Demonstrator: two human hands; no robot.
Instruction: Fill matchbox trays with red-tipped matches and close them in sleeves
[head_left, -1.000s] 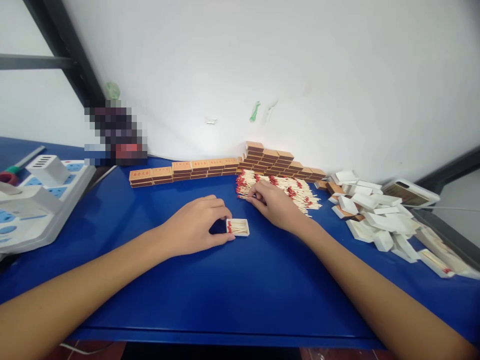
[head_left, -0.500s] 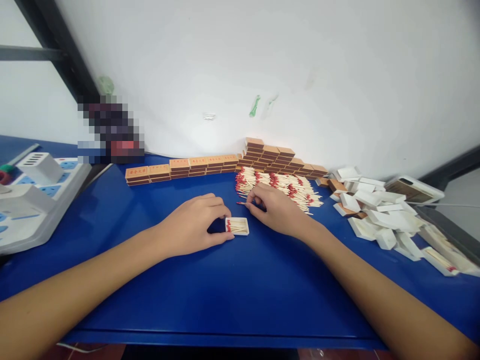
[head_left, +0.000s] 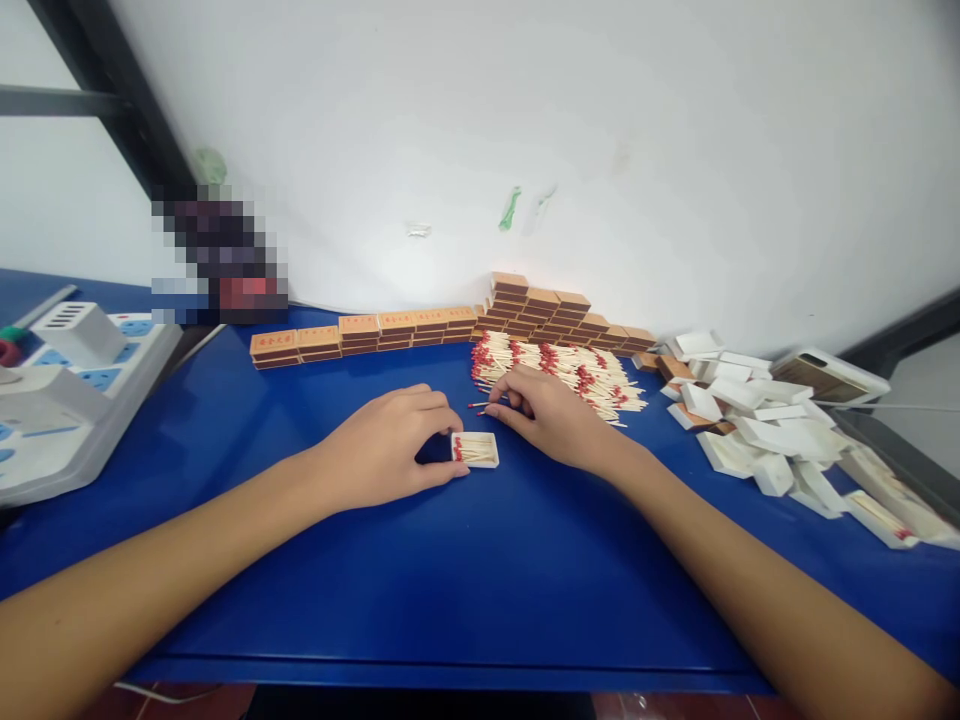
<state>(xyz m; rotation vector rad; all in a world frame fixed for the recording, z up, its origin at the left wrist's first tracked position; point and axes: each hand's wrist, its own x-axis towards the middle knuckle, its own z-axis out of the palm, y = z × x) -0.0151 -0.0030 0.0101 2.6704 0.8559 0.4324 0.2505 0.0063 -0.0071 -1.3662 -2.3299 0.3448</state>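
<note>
A small white matchbox tray (head_left: pixel 487 461) lies on the blue table, with several red-tipped matches in it, heads to the left. My left hand (head_left: pixel 397 445) grips its left end between thumb and fingers. Above and right of the tray, my right hand (head_left: pixel 544 415) pinches matches (head_left: pixel 480 408), whose red heads stick out to the left of the fingertips. Just behind that hand a big pile of loose matches (head_left: pixel 562 362) is spread on the table, and my right hand covers part of it.
Brown matchboxes (head_left: pixel 360 328) form a long row along the wall, stacked higher near the middle (head_left: pixel 540 312). White trays (head_left: pixel 772 435) are heaped at the right beside a phone-like object (head_left: pixel 829 377). A white power strip (head_left: pixel 112 390) with plugs lies at the left.
My right hand has shifted slightly left, and two match heads now show at its fingertips where one showed before. My left hand still holds the tray in place.
</note>
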